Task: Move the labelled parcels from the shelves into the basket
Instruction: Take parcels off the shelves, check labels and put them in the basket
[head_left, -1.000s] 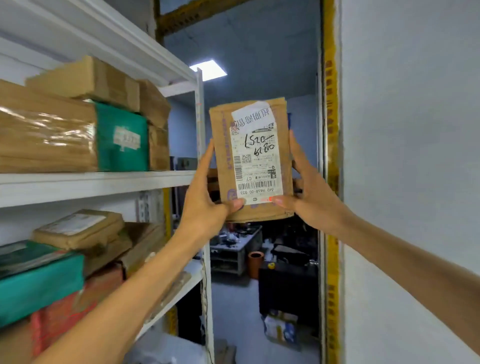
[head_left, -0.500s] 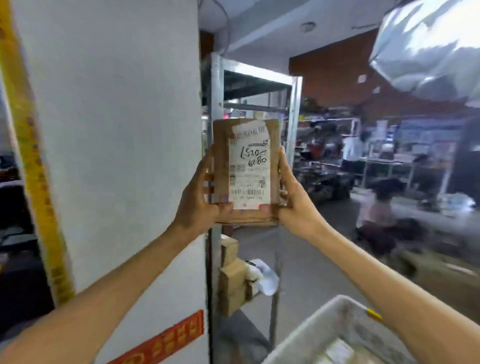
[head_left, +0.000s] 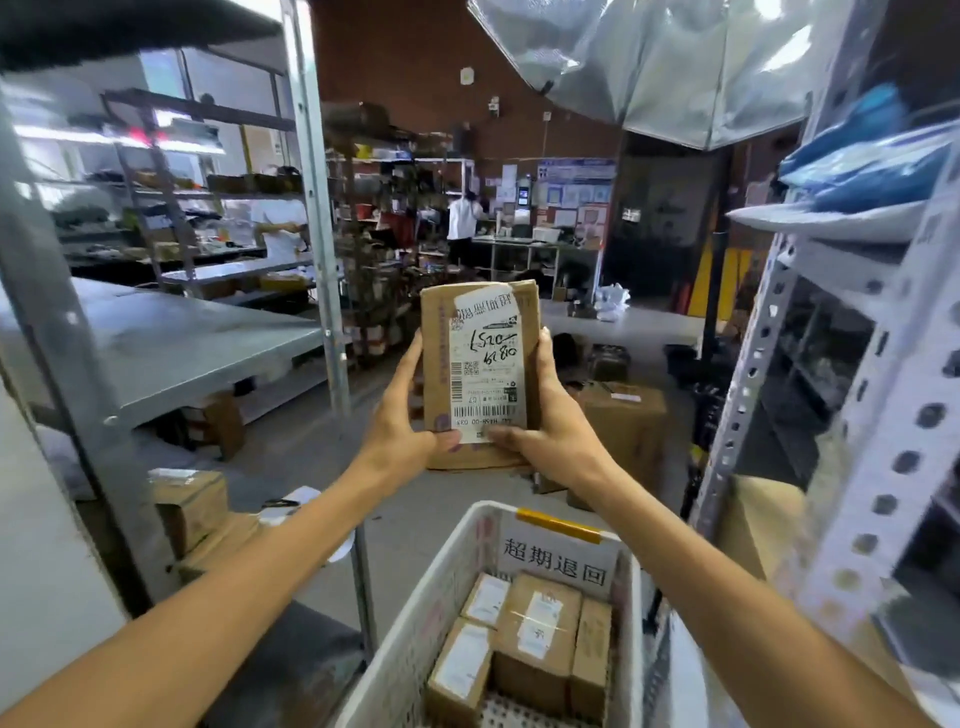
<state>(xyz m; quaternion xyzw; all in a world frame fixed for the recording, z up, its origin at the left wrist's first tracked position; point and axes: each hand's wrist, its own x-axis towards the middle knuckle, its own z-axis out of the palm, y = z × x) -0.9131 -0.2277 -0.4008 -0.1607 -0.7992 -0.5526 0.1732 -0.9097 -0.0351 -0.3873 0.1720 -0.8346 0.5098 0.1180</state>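
Parcel (head_left: 485, 374) upright, long axis vertical; left hand (head_left: 399, 434) and right hand (head_left: 557, 431) grip it.

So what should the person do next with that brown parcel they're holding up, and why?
Probably lower the brown cardboard parcel with the white label, gripped by the left hand and right hand, towards them into the white plastic basket: it hangs above the basket's far rim, and labelled brown boxes already lie inside.

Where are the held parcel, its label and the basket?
Parcel (head_left: 436, 338), head view, bare cardboard left of its label.
Label (head_left: 488, 364), head view, its printed middle.
Basket (head_left: 436, 608), head view, its left wall.
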